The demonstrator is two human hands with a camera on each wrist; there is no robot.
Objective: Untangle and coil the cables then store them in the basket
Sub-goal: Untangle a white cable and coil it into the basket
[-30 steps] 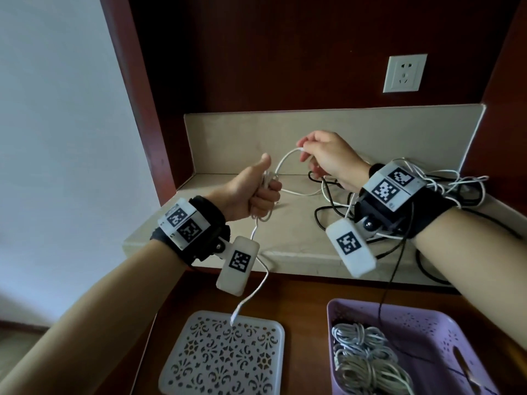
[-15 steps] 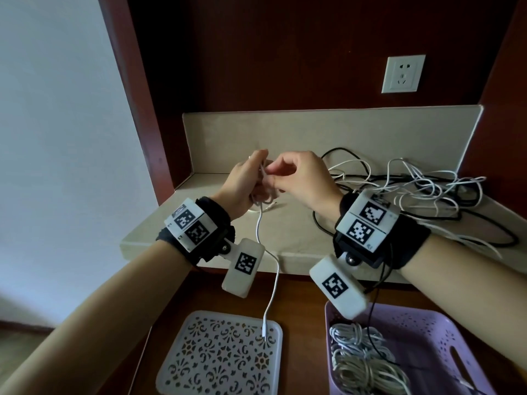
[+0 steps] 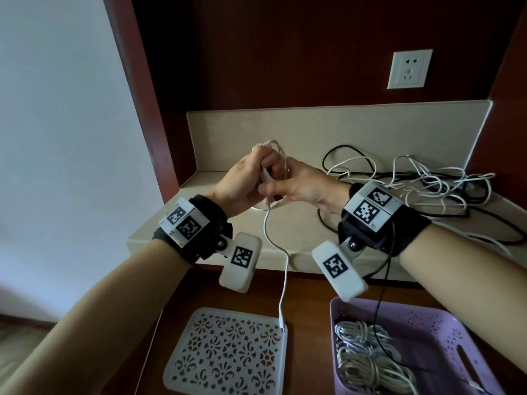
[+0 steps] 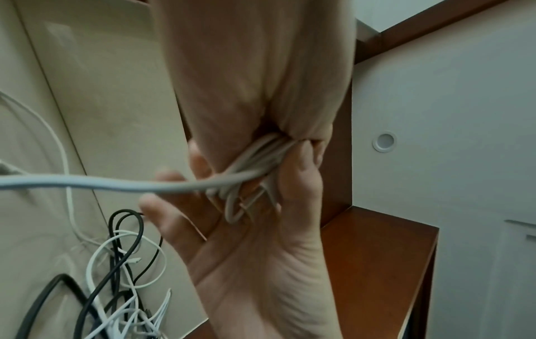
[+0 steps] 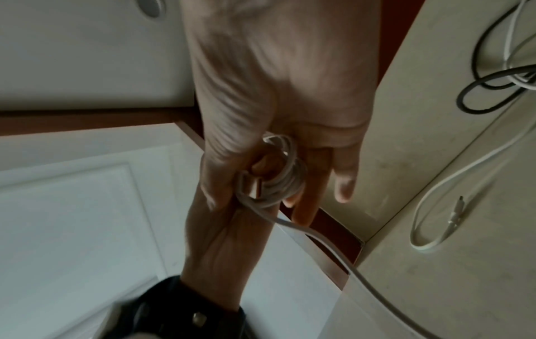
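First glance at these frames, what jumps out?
The two hands meet mid-frame over the counter: the left hand grips a small coil of white cable, the right hand is on it too, and the loose tail hangs down to the white patterned lid. Behind the right wrist lies a tangle of black and white cables. At lower right, a purple basket already holds coiled cables.

A white wall socket [image 3: 409,69] is mounted on the dark red-brown wood panel [image 3: 285,52] above the beige stone counter [image 3: 299,223] and its upstand. A white openwork lid [image 3: 228,354] lies flat on the wooden surface [image 3: 308,323] below the counter edge. A pale wall [image 3: 57,109] stands at left.
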